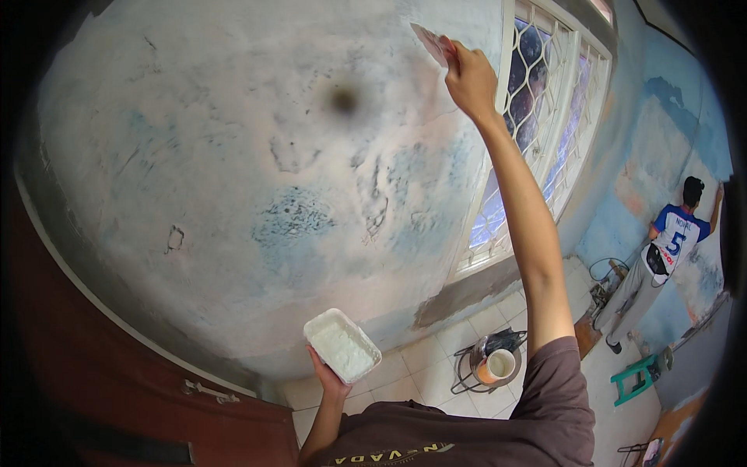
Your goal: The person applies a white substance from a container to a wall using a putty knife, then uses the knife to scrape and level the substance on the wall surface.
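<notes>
The left hand, partly curled, supports a rectangular white tub of pale paste low before the patchy wall, while farther right a flat scraper is high up at that wall, gripped in the clenched right hand, beside a grilled window, with a co-worker beyond.

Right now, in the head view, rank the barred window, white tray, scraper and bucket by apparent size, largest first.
1. Barred window
2. White tray
3. Scraper and bucket: too alike in apparent size to rank apart.
</notes>
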{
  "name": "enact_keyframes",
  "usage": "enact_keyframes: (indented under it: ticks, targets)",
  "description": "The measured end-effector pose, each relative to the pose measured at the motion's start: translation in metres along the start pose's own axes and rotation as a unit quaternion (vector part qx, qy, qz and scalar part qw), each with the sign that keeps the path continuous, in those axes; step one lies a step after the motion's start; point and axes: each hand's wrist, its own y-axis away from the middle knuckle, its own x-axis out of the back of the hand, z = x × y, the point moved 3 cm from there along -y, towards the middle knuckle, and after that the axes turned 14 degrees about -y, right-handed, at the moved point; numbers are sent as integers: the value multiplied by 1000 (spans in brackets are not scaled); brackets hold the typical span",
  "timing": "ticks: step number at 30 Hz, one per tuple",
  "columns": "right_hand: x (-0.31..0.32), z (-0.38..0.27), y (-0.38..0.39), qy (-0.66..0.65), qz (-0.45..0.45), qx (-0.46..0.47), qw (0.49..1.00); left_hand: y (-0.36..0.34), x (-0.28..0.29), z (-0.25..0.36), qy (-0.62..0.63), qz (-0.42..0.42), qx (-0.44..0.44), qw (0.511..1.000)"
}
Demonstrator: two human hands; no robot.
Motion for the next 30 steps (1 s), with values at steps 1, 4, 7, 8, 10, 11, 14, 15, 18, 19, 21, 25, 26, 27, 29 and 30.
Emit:
enact_keyframes:
  ticks: [1,4,7,8,10,11,14,15,18,19,21,25,26,27,29,30]
  targets:
    - [-4,3,-7,-2,1,2,1000,-3,-2,-2,1,0,-3,1000]
    - [-20,7,-3,36,-42,84,995,-7,-6,-14,-2,-1,-1,1000]
    - [-38,-4,47,42,-94,82,991,-6,-13,-22,21,5,-9,1000]
    - [-40,-7,65,37,-116,98,988,-6,-24,-23,4,9,-21,1000]
    - [-47,-16,121,25,-157,115,981,2,-22,-31,-11,27,-33,999]
    - [-53,-20,149,19,-172,119,978,1,-19,-37,-5,17,-21,1000]
    - [-63,-28,236,5,-214,132,968,5,-24,-48,-2,12,-4,1000]
    - [-67,-28,261,-4,-226,132,965,4,-30,-48,-9,13,-2,1000]
    - [-76,-33,340,-18,-260,122,958,7,-34,-52,-12,14,-6,1000]
    - [-77,-30,365,-20,-264,118,957,9,-35,-54,-13,19,-3,1000]
    - [-80,-26,398,-30,-338,79,937,8,-39,-54,-8,-2,-3,1000]
    - [-64,-21,393,-114,-286,-38,951,21,-36,-46,-20,12,-23,999]
    - [-59,-16,375,-111,-239,-59,963,24,-32,-43,-22,22,-28,999]
    - [-51,-9,347,-107,-192,-80,972,28,-30,-42,-22,31,-30,999]
    - [-31,1,288,-91,-92,-101,986,29,-20,-46,-14,30,-26,999]
    - [-22,8,258,-82,-52,-85,992,30,-18,-49,-8,25,-21,999]
